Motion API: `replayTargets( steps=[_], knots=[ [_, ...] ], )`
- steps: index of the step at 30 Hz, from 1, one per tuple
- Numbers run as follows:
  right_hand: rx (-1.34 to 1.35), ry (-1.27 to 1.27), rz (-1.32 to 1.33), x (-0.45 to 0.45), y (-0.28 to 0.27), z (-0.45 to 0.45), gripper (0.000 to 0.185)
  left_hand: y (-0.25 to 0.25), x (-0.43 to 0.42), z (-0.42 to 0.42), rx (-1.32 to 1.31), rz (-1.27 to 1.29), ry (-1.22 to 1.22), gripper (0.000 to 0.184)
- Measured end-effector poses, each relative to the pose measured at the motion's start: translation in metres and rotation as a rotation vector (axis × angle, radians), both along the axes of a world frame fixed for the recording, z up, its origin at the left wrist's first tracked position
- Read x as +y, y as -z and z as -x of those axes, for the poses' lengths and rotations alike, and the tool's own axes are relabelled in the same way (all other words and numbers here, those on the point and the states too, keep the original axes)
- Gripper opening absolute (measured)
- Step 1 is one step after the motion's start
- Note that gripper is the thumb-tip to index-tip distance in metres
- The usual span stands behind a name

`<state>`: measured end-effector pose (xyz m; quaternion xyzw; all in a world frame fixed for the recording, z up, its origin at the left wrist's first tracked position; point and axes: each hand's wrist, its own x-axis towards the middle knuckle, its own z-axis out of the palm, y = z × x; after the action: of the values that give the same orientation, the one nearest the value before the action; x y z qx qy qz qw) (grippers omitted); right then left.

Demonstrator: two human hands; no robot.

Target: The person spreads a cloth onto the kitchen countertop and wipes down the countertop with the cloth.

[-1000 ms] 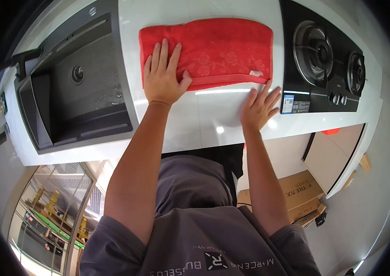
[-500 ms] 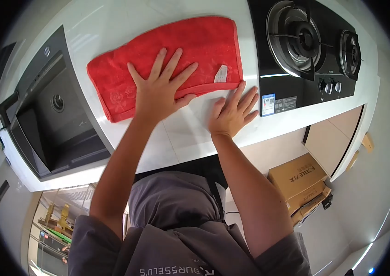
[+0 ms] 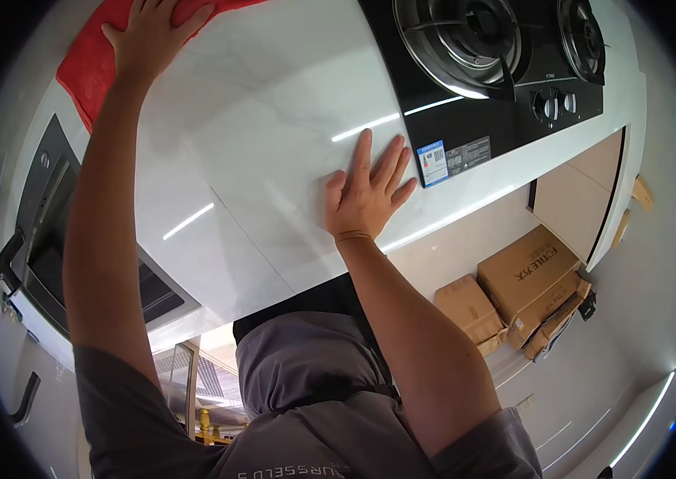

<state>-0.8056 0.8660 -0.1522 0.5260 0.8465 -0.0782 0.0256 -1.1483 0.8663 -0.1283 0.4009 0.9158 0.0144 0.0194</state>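
A red cloth (image 3: 86, 72) lies at the top left of the white countertop (image 3: 266, 120), partly cut off by the frame's upper edge. On it rests my left hand (image 3: 149, 33), palm down with the fingers spread. My right hand (image 3: 366, 191) lies flat on the countertop near its front edge, fingers apart and holding nothing. Just right of its fingertips is the corner of the black gas stove (image 3: 506, 120), which bears a blue-and-white label (image 3: 433, 164).
A dark sink (image 3: 154, 291) with a black faucet (image 3: 4, 259) is at the left, partly behind my left arm. Cardboard boxes (image 3: 525, 271) stand on the floor below the counter at the right, near an open cabinet door (image 3: 581, 195).
My left hand and the red cloth have moved up and left, away from the stove. My right hand stays flat near the stove's corner. The camera view has shifted and turned.
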Motion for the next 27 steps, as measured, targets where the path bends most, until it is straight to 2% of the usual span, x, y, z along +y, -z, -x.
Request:
replayTargets(
  steps=[5, 7, 11, 13, 16, 18, 19, 23, 25, 26, 27],
  knots=[
    [-0.015, -0.019, -0.028, 0.002, 0.001, 0.000, 0.069, 0.011, -0.018, -0.029, 0.034, -0.097, 0.030, 0.075],
    [-0.008, -0.019, -0.022, 0.002, 0.001, -0.001, 0.069, 0.015, -0.025, -0.037, 0.086, -0.169, 0.057, 0.067],
    [0.012, -0.011, -0.032, 0.000, 0.005, 0.001, 0.068, 0.025, -0.030, -0.037, 0.119, -0.115, 0.048, 0.057],
    [0.022, -0.021, -0.040, 0.000, 0.005, 0.001, 0.069, 0.027, -0.030, -0.044, 0.064, -0.116, -0.055, 0.050],
    [0.043, -0.022, -0.043, 0.000, 0.007, 0.001, 0.070, 0.034, -0.053, -0.069, -0.025, -0.226, -0.047, 0.047],
    [0.041, -0.025, -0.063, 0.000, 0.007, 0.000, 0.070, 0.049, -0.079, -0.091, 0.033, -0.307, 0.057, 0.056],
    [0.045, -0.024, -0.062, -0.001, 0.007, 0.000, 0.070, 0.038, -0.089, -0.118, 0.074, -0.286, 0.056, 0.048],
    [0.073, -0.018, -0.046, 0.000, 0.003, 0.000, 0.069, 0.019, -0.160, -0.219, -0.112, -0.034, 0.152, 0.059],
    [0.093, -0.018, -0.029, -0.001, 0.003, 0.001, 0.068, 0.007, -0.199, -0.264, -0.254, -0.028, 0.226, 0.061],
    [0.068, -0.003, -0.024, 0.000, 0.005, 0.001, 0.068, 0.005, -0.213, -0.284, -0.371, -0.089, 0.176, 0.060],
    [0.042, 0.012, -0.019, 0.000, 0.006, 0.001, 0.067, -0.006, -0.218, -0.297, -0.428, -0.032, 0.149, 0.058]
  ],
)
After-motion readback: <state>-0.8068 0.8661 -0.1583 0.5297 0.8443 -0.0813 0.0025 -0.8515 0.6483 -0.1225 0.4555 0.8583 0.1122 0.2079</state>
